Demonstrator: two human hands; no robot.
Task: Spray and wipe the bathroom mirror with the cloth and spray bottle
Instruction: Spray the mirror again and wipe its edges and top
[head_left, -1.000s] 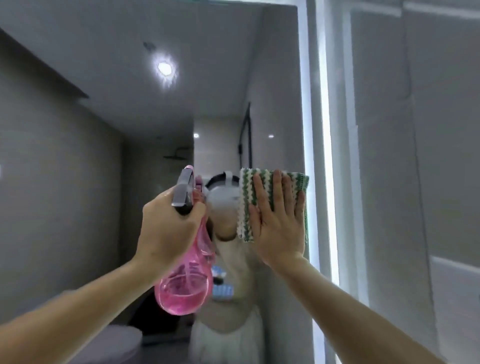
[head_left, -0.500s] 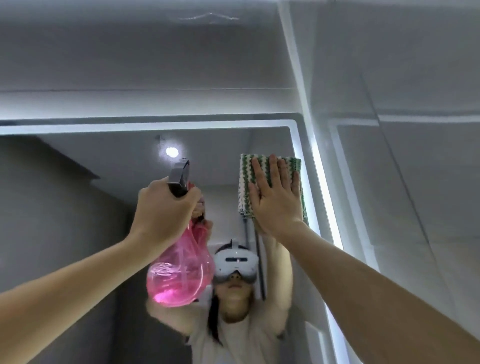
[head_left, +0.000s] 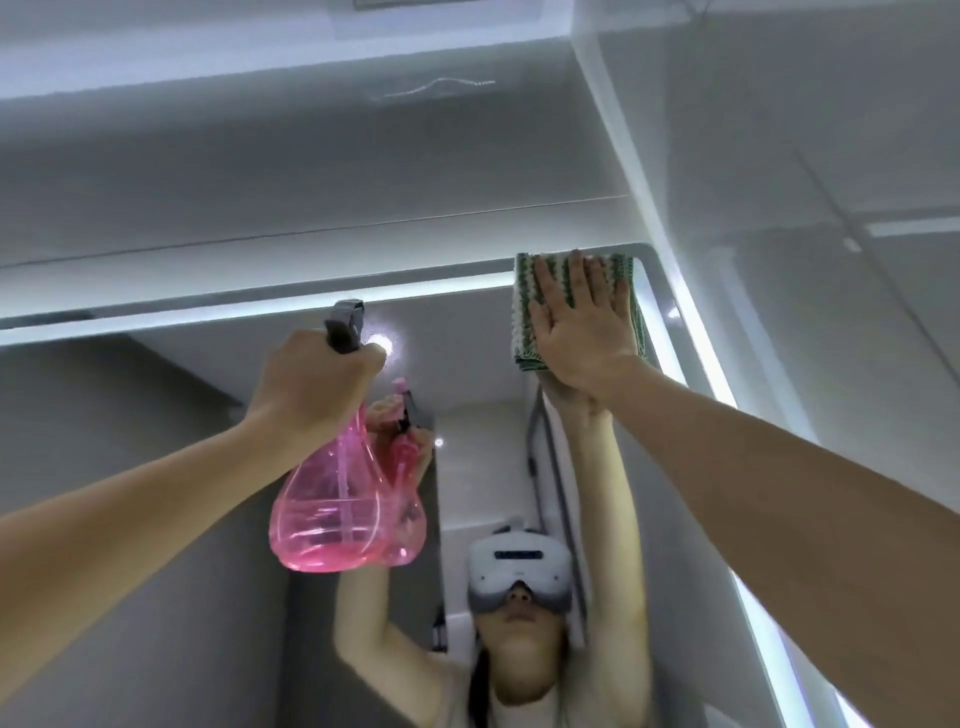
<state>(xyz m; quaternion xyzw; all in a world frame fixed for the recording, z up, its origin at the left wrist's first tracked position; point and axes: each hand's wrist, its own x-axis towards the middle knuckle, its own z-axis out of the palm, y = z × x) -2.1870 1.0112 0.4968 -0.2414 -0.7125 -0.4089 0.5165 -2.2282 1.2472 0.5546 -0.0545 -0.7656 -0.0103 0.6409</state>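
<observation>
The bathroom mirror (head_left: 156, 519) fills the lower view, framed by a lit strip along its top and right edges. My right hand (head_left: 582, 332) lies flat, fingers spread, pressing a green-and-white striped cloth (head_left: 524, 312) against the mirror's top right corner. My left hand (head_left: 311, 384) is wrapped around the neck of a pink see-through spray bottle (head_left: 332, 519) with a grey trigger head, held up in front of the glass, left of the cloth. The bottle holds a little liquid at its base.
A light grey wall (head_left: 311, 156) rises above the mirror, and a grey tiled side wall (head_left: 831, 208) meets it at the right. The mirror reflects a person with both arms raised, a ceiling spotlight and grey walls.
My right hand has slid the cloth up the mirror's right side into the top corner. My left hand and the bottle rose with it. The view has tilted upward.
</observation>
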